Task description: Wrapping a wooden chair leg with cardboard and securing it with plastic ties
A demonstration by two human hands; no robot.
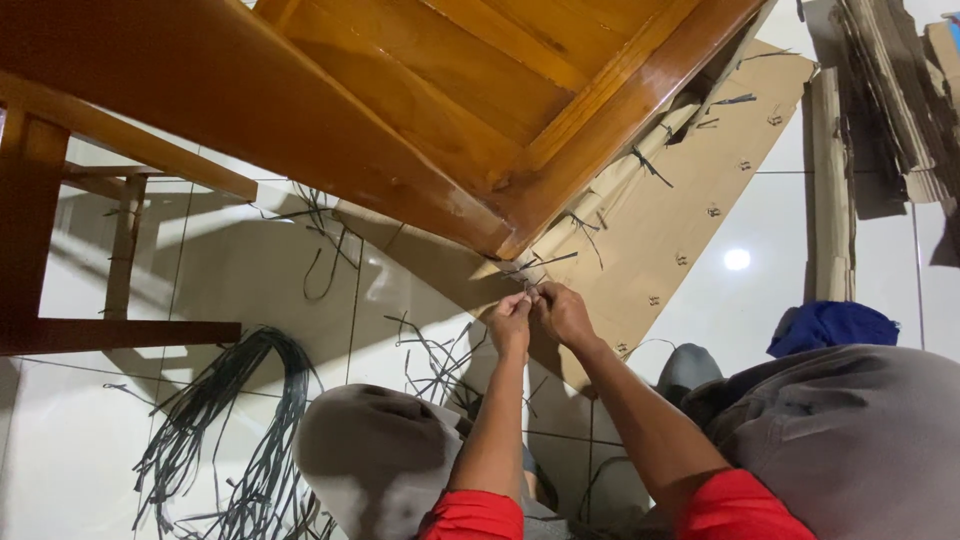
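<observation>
1. Nearest the camera are the person's own knees in grey trousers [380,450] and the red sleeves [470,515] of both arms, which reach forward over a white tiled floor [90,440].
2. Both hands meet just below the corner of a varnished wooden furniture piece [420,110]. The left hand [511,322] is curled, fingertips pinched together; the right hand [563,312] is curled the same way, thumb and fingers closed. Between them they pinch a thin dark strap [535,268] right at the wood's corner — the pinched bit is too small to make out clearly.
3. On the floor to the left lies a loose bundle of dark straps [230,420], with cut scraps [435,360] scattered between it and the hands.
4. Under the wood lies a flat cardboard sheet [690,200], and a rolled cardboard edge guard [630,170] runs along the wood's rim, tied with short dark straps at intervals.
5. A blue cloth [830,325] sits beside the right knee.
6. Farther off — at the upper right — stands a stack of folded cardboard [880,110]; at the far left are the legs of a wooden frame [60,250].
</observation>
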